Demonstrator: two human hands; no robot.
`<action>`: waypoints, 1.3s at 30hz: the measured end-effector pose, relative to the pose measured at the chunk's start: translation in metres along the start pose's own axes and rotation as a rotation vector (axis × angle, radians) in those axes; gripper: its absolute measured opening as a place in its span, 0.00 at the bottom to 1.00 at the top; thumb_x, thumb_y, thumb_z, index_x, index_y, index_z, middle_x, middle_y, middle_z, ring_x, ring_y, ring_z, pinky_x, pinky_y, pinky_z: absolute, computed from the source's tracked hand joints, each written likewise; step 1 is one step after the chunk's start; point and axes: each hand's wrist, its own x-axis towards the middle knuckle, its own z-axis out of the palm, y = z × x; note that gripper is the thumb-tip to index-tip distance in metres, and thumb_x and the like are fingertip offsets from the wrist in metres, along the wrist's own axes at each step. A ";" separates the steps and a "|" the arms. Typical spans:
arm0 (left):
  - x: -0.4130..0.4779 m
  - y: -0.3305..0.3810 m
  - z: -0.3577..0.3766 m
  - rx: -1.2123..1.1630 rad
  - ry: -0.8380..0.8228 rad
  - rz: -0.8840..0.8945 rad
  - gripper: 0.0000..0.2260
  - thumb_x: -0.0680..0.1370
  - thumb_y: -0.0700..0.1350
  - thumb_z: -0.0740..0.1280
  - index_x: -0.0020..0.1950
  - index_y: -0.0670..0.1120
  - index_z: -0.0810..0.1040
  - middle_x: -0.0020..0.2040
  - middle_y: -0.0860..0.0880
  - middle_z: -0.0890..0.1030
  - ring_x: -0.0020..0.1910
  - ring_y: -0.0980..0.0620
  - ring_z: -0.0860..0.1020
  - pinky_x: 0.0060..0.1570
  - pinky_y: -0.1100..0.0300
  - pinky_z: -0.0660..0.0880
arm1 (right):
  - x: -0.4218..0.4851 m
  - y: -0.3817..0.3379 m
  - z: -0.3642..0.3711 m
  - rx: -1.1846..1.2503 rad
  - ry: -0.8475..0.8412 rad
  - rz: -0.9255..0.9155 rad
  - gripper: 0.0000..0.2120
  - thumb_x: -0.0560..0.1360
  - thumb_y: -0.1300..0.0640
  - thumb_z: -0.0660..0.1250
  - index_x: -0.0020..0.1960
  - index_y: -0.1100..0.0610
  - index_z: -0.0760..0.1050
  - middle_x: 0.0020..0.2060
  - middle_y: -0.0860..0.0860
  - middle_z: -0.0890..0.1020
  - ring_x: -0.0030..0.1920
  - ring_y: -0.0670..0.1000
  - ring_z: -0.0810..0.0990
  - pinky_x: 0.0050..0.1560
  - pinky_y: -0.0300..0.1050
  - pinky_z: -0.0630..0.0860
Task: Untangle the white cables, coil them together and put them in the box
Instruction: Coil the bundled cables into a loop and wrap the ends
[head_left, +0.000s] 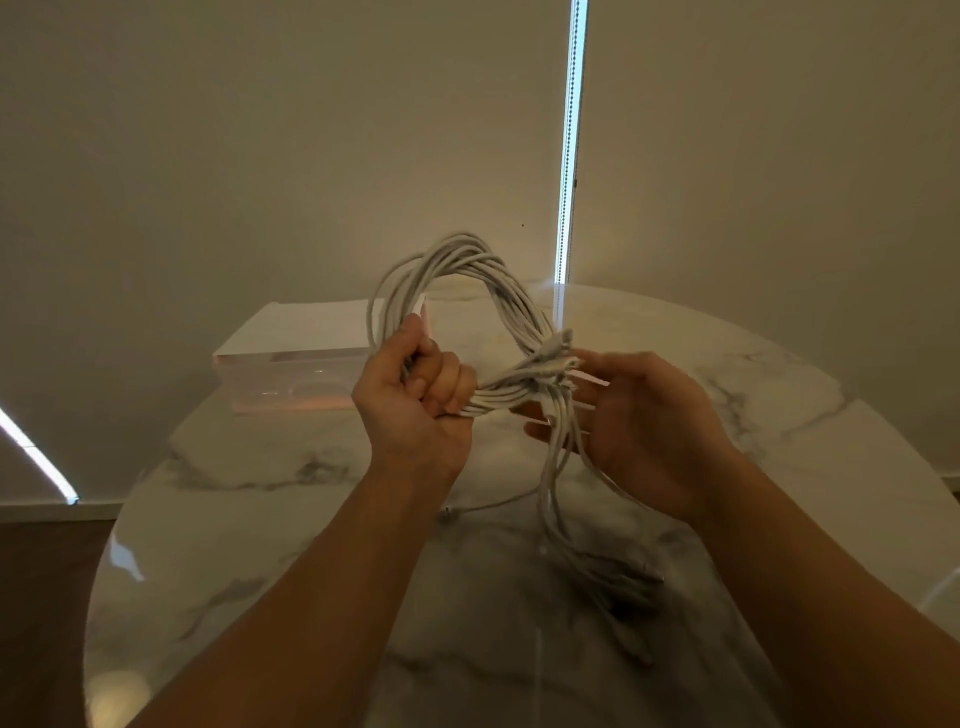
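- Loose tails (545, 483): several strands of the white cables (467, 262) hang from the bundle down to the counter (260, 545), where they lie in a blurred heap near the person. Risk: these strands are not yet wound in. If they snag on each other or drag on the counter, they can pull turns out of the coil.
- Left hand (415, 400): the grip is closed around the lower left part of the coil, fingers curled over the strands. Risk: this is the only firm hold. A slack grip lets the turns spring apart and tangle again.
- Right hand (644, 415): fingers are spread and nearly straight, palm towards the bundle, and it clamps nothing. Whether the fingertips touch the strands cannot be told.
- Connector ends (558, 358): a few short ends project to the right at the crossing point. Risk: they can catch in a later turn.
- Coiled part: held in the air above the counter, up between the hands. The loop stands roughly upright with its opening towards the person. Its long axis runs from upper left down to the crossing point at lower right.
- Box (291, 384): translucent, on the far left of the counter, behind the left hand and apart from the coil. Risk: an unsecured coil may spring open when placed.
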 end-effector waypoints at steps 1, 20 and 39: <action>-0.004 -0.005 0.000 0.000 -0.007 -0.027 0.18 0.79 0.40 0.58 0.28 0.44 0.69 0.19 0.53 0.60 0.17 0.57 0.57 0.19 0.66 0.56 | 0.003 0.000 0.004 -0.035 0.038 0.004 0.25 0.73 0.44 0.66 0.61 0.62 0.77 0.59 0.63 0.80 0.58 0.64 0.79 0.63 0.62 0.74; 0.014 0.033 -0.021 0.504 -0.196 -0.874 0.51 0.64 0.77 0.58 0.58 0.31 0.79 0.39 0.40 0.81 0.37 0.45 0.81 0.41 0.54 0.80 | 0.004 -0.007 0.000 -0.701 0.208 0.065 0.18 0.78 0.56 0.62 0.47 0.73 0.75 0.35 0.64 0.79 0.33 0.58 0.76 0.28 0.43 0.71; 0.026 0.050 0.016 0.596 -0.117 -0.237 0.15 0.81 0.48 0.58 0.40 0.43 0.77 0.22 0.55 0.59 0.18 0.59 0.56 0.18 0.67 0.54 | -0.009 -0.022 -0.011 -0.846 -0.063 -0.039 0.07 0.80 0.60 0.64 0.51 0.63 0.79 0.30 0.54 0.79 0.31 0.54 0.80 0.43 0.53 0.82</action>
